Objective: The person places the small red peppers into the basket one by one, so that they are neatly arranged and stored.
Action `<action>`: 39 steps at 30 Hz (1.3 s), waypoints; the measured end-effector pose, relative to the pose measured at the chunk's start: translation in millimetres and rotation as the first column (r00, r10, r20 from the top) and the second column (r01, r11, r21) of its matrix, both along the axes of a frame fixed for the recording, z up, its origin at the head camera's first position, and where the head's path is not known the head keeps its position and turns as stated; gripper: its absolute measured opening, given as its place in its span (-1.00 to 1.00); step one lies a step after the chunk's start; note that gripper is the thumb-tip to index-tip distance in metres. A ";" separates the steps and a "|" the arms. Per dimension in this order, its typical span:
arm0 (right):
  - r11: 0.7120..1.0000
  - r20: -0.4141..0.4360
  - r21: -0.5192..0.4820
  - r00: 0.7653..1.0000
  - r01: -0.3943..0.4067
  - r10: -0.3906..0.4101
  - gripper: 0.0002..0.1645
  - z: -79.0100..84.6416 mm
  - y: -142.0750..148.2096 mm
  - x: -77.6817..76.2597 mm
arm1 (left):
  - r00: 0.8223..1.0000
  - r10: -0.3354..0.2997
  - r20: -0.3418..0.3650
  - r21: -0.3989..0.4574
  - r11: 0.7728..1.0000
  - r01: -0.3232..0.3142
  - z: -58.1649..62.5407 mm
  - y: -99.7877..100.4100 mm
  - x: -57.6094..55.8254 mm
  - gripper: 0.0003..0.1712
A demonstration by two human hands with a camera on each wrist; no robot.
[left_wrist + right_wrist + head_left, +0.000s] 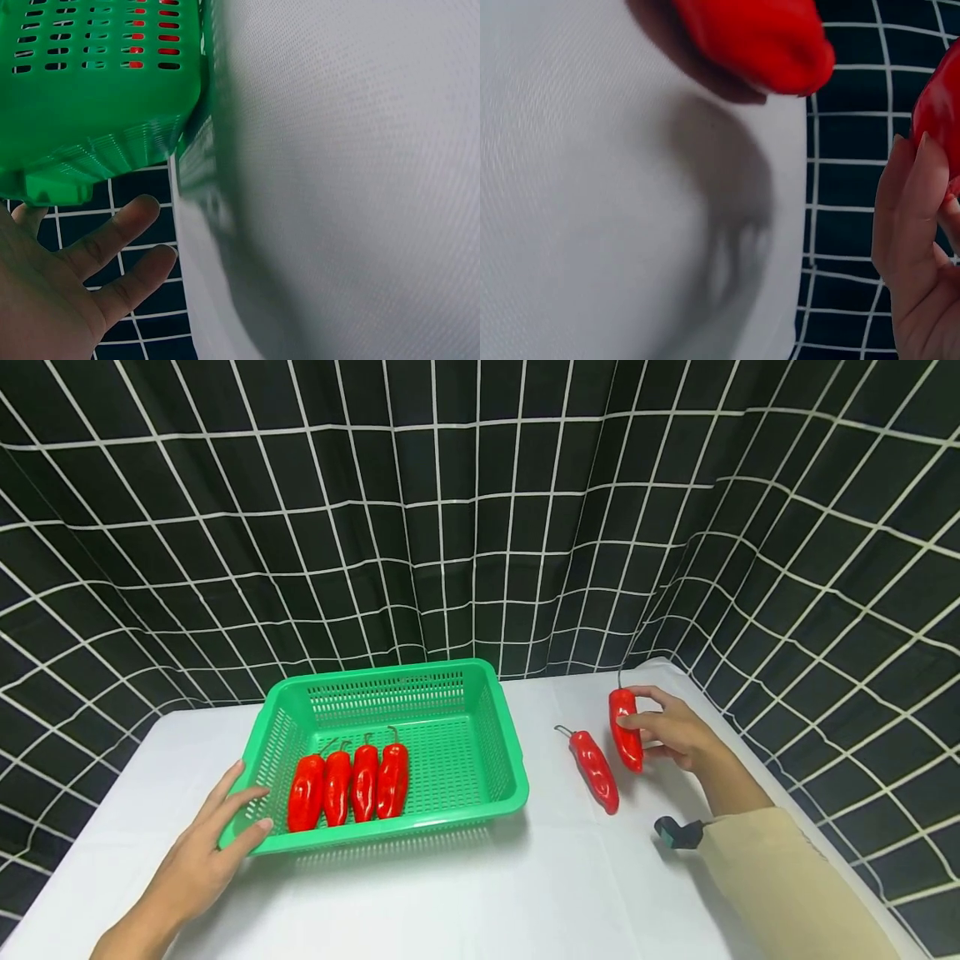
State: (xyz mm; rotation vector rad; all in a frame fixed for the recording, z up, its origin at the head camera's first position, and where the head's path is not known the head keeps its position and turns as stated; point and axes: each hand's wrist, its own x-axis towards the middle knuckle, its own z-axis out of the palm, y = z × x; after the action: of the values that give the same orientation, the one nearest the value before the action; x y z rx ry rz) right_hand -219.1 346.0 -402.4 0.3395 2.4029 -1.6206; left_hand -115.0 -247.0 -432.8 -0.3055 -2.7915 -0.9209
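My right hand (678,732) pinches a red chili pepper (628,750) between thumb and fingers, its thin stem pointing up and away. Fingertips also touch red pepper (934,112) at the right edge of the right wrist view. Just left of that hand a second red pepper (596,774) lies on the white table. My left hand (197,862) rests at the near left corner of a green plastic basket (450,814), fingers spread and mostly straight over the rim. Several red peppers (306,793) lie side by side in the basket's left half, stems away from me.
A white cloth (480,893) covers the table. Black curtains with white grid lines (450,527) stand behind it and at both sides. A small dark device (677,832) sticks out from the right sleeve (787,877).
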 end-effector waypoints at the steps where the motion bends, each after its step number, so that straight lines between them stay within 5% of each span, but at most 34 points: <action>1: 1.000 -0.007 -0.011 1.000 0.000 0.000 0.12 1.4 -1.5 0.9 | 1.000 -0.001 0.000 0.001 1.000 0.001 0.2 -0.5 -0.1 -0.53; 39: 0.978 -0.185 -0.165 0.978 -0.128 0.097 -0.01 52.6 -53.8 39.0 | 1.000 0.024 0.010 -0.005 1.000 -0.024 2.6 1.2 -1.3 -0.51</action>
State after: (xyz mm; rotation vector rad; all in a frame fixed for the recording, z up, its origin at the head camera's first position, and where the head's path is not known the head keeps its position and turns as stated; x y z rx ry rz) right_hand -180.2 292.2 -349.8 0.0287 2.3285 -1.8631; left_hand -116.3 -245.8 -430.2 -0.2678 -2.8011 -0.9129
